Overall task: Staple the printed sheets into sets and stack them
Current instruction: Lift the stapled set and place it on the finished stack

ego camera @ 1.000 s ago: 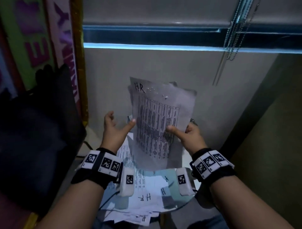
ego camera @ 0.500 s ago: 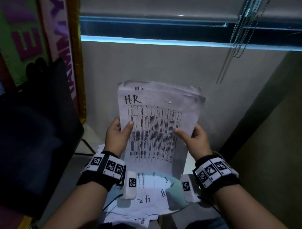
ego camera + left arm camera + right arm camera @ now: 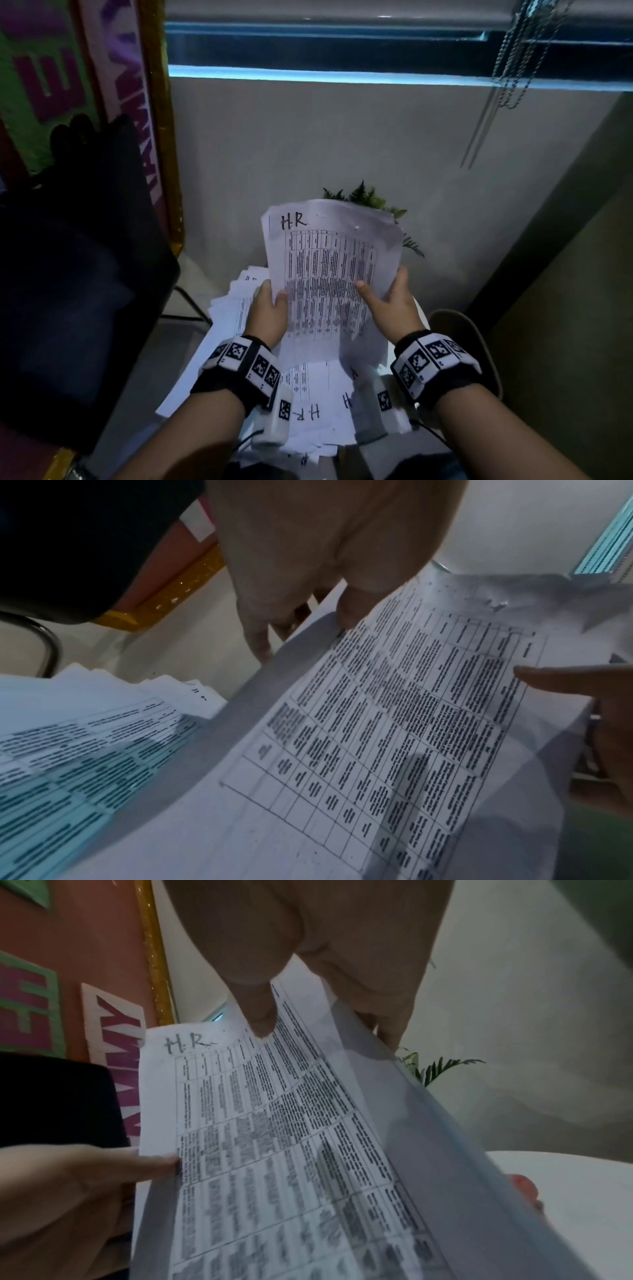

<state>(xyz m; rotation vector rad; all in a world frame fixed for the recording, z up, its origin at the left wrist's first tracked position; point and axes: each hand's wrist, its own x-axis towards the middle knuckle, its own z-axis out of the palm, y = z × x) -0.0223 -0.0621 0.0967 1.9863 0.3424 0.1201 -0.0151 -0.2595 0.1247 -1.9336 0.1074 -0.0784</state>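
Lowered since 0.5 s ago, the white printed sheet set marked "H.R" (image 3: 330, 270) now sits above the loose white papers (image 3: 236, 308), exposing a green plant (image 3: 366, 197). Left wrist: left hand (image 3: 308, 561) pinches its edge. Right wrist: right hand (image 3: 308, 947) pinches the opposite edge.

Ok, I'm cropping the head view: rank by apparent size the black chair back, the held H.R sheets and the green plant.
1. black chair back, nearest the camera, so enlarged
2. held H.R sheets
3. green plant, mostly hidden behind the sheets
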